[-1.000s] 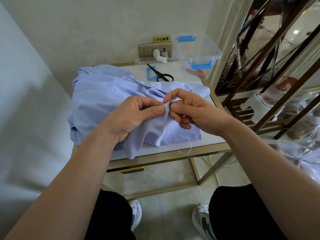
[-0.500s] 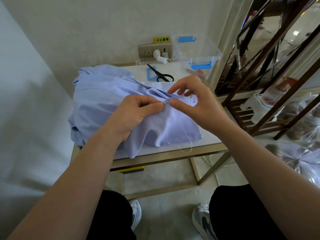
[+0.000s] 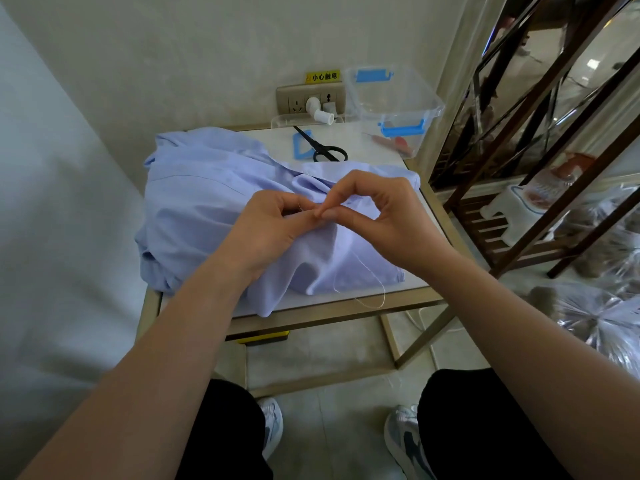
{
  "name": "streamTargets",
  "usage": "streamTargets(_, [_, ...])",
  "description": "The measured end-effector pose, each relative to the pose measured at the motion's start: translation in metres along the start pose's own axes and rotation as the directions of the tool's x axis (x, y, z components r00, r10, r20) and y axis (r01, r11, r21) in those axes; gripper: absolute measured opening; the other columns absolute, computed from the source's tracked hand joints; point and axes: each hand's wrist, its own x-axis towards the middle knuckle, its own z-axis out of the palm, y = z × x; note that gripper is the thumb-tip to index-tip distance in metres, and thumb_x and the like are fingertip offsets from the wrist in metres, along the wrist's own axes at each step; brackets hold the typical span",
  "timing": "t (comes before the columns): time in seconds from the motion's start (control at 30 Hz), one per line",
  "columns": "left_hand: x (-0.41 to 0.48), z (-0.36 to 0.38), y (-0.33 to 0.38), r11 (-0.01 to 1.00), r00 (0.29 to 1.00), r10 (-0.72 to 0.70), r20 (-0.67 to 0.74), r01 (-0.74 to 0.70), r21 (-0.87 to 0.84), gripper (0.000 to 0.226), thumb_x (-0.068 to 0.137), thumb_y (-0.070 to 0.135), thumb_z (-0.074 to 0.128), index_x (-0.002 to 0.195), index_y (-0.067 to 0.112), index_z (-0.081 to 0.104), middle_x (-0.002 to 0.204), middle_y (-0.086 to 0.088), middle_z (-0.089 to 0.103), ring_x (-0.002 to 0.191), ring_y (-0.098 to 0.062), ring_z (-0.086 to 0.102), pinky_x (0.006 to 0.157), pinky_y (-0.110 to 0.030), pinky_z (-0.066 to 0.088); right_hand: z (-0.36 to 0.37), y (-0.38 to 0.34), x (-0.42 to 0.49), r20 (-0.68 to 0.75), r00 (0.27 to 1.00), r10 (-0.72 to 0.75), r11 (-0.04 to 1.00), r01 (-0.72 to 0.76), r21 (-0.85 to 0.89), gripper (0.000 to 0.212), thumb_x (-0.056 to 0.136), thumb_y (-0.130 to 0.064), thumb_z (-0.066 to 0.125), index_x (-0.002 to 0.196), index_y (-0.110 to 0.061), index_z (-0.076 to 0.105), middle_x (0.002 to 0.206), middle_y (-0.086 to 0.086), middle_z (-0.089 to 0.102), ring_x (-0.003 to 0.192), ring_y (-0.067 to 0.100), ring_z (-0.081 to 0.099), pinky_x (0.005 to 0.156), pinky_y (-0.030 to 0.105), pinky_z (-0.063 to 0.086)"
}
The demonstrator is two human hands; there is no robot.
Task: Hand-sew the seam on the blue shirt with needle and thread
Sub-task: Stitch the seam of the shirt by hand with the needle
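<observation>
On the table [image 3: 367, 147], fingers [image 3: 334, 213] pinch the blue shirt [image 3: 207, 202] fold.

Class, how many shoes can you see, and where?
2. The left shoe is at bottom centre and the right shoe to its right, both on the floor; black trousers partly cover each.

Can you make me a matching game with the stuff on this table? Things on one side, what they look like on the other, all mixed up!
Things:
1. scissors
2. shirt
3. box
4. thread

What they look like:
A. see-through, with blue clips
B. thin and white, hanging in a loop
C. black handles
D. light blue, bunched up

Pairs: 1-C, 2-D, 3-A, 4-B
</observation>
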Motion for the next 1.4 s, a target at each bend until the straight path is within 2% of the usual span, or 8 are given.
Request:
streamTargets(0.2, [0.004, -0.002, -0.004, 0.999, 0.995, 0.007, -0.1, -0.003, 0.044, 0.018, 0.089, 0.018, 0.067, 0.074, 0.015, 0.075, 0.084, -0.027, 0.065, 0.071, -0.013, 0.05, 0.066, -0.029, 0.039, 0.003, -0.017, -0.003, 0.024, 1.0, 0.007, 0.965, -0.014, 0.261, 0.012, 0.09, -0.005, 0.066, 0.089, -0.016, 0.062, 0.084, 0.002, 0.07, 0.083, 0.011, 0.068, 0.086, 0.022, 0.051])
streamTargets(0.3, [0.006, -0.003, -0.007, 1.0, 0.993, -0.001, -0.117, 0.004, 0.026, 0.018, 0.09, 0.015, 0.065, 0.081, 0.002, 0.074, 0.081, -0.028, 0.064, 0.073, -0.013, 0.051, 0.066, -0.027, 0.042, -0.01, -0.012, 0.0, 0.326, 0.932, 0.16, 0.856, -0.296, 0.425, 0.005, 0.095, 0.001, 0.056, 0.094, -0.004, 0.056, 0.08, 0.01, 0.071, 0.078, 0.019, 0.068, 0.08, 0.027, 0.054])
streamTargets(0.47, [0.008, -0.003, -0.01, 0.999, 0.981, -0.035, -0.19, 0.034, -0.009, 0.011, 0.09, 0.019, 0.067, 0.084, 0.017, 0.076, 0.078, 0.004, 0.069, 0.072, 0.0, 0.057, 0.066, -0.011, 0.043, -0.027, -0.002, -0.007, 0.982, 0.16, 0.097, 0.72, -0.693, 0.042, 0.009, 0.097, 0.0, 0.05, 0.097, -0.007, 0.056, 0.075, 0.006, 0.07, 0.065, 0.018, 0.067, 0.073, 0.033, 0.057])
streamTargets(0.53, [0.009, -0.004, -0.011, 1.0, 0.979, -0.027, -0.2, 0.026, -0.007, 0.01, 0.09, 0.021, 0.067, 0.084, 0.019, 0.075, 0.083, 0.003, 0.071, 0.077, -0.002, 0.058, 0.071, -0.013, 0.044, -0.025, -0.006, -0.008, 0.997, 0.067, 0.04, 0.699, -0.715, 0.02, 0.011, 0.097, 0.0, 0.047, 0.098, -0.008, 0.054, 0.072, 0.004, 0.068, 0.061, 0.016, 0.066, 0.069, 0.029, 0.056])
streamTargets(0.67, [0.007, -0.004, -0.008, 1.0, 0.982, -0.011, -0.189, 0.014, 0.012, 0.01, 0.091, 0.021, 0.067, 0.084, 0.022, 0.074, 0.084, 0.005, 0.071, 0.078, -0.001, 0.059, 0.07, -0.011, 0.044, -0.024, -0.008, -0.003, 0.857, 0.47, 0.214, 0.737, -0.653, 0.174, 0.01, 0.101, -0.008, 0.044, 0.101, -0.009, 0.054, 0.061, 0.0, 0.053, 0.053, 0.011, 0.051, 0.065, 0.028, 0.054])
streamTargets(0.8, [0.005, -0.004, -0.006, 1.0, 0.985, -0.007, -0.172, 0.009, 0.011, 0.014, 0.091, 0.02, 0.066, 0.079, 0.023, 0.073, 0.083, -0.001, 0.071, 0.076, -0.003, 0.058, 0.072, -0.018, 0.045, -0.013, -0.006, 0.001, 0.371, 0.798, 0.475, 0.808, -0.563, 0.176, 0.012, 0.099, -0.01, 0.049, 0.092, -0.014, 0.058, 0.053, -0.009, 0.038, 0.049, 0.005, 0.035, 0.052, 0.02, 0.033])
streamTargets(1.0, [0.004, -0.001, -0.003, 1.0, 0.988, -0.02, -0.153, 0.017, -0.027, 0.012, 0.089, 0.021, 0.068, 0.08, 0.019, 0.076, 0.083, -0.006, 0.073, 0.075, -0.006, 0.06, 0.071, -0.019, 0.046, 0.006, -0.004, 0.001, 0.001, 0.916, 0.401, 0.915, -0.401, 0.039, 0.019, 0.083, -0.022, 0.077, 0.083, -0.009, 0.062, 0.046, -0.008, 0.028, 0.042, 0.009, 0.024, 0.046, 0.014, 0.022])
streamTargets(1.4, [0.003, 0.001, -0.002, 0.999, 0.989, -0.038, -0.146, 0.033, -0.037, 0.013, 0.088, 0.019, 0.07, 0.076, 0.02, 0.074, 0.082, -0.007, 0.072, 0.074, -0.006, 0.059, 0.073, -0.022, 0.046, 0.007, 0.0, 0.003, -0.067, 0.93, 0.362, 0.927, -0.367, -0.081, 0.014, 0.087, -0.016, 0.071, 0.076, -0.011, 0.064, 0.046, -0.009, 0.029, 0.044, 0.008, 0.028, 0.048, 0.012, 0.027])
